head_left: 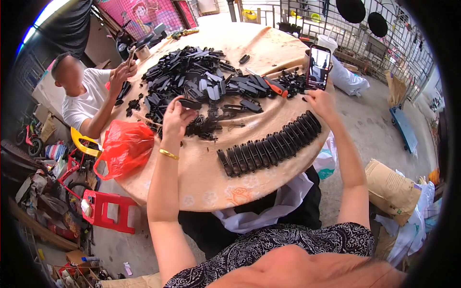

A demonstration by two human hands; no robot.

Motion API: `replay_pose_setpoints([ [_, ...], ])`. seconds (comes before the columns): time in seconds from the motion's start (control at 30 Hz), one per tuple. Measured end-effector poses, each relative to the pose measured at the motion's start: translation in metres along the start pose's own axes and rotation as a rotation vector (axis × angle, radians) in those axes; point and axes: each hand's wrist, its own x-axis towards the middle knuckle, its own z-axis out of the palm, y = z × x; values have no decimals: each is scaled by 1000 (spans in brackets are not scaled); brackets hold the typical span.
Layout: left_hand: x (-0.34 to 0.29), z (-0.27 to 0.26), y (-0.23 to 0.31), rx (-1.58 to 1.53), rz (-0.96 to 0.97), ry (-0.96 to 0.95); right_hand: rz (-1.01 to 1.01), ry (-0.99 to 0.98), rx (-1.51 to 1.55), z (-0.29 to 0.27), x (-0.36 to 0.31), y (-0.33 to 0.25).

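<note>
My left hand (176, 119), with a gold bangle at the wrist, pinches an elongated black plastic part (190, 103) above the near edge of a big heap of similar black parts (180, 72). Over at the table's right side, my right hand (321, 103) has its fingers drawn together beside a small pile of little black pieces (294, 82). A tiny dark bit shows at its fingertips, too small to name. Between my arms, a curved row of black parts (269, 148) lies side by side on the cloth. Thin black pieces (204, 126) lie loose near my left hand.
A red plastic bag (126, 150) sits at the table's left edge. An orange-handled screwdriver (275, 87) lies by the heap. A lit phone (318, 67) stands upright beyond my right hand. Across to the left, another person (85, 96) holds a phone. A red stool (109, 210) stands below.
</note>
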Motion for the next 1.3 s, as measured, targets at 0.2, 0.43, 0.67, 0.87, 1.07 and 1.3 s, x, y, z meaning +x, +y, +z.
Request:
replay_pose_setpoints([
  [0.2,-4,-1,-5,-266,-198,-230,-5,-147,-122,6,8,4],
  [0.43,-10,13,-5,5,56,-240,63,-11,220,-16,-1,-69],
  [0.67,-9,9,-6,-254,4,-137,-377,-117,609,3,-6,-152],
  [0.87,-19,30,-23,-333,-59,-305,-541,-67,515,35,-6,-190],
  [1.07,-36,40,-16,-143,-53,-306,-611,-70,498,55,-10,-189],
  [1.3,-46,51,-9,-255,-37,-381,-248,-11,956,38,-6,-191],
])
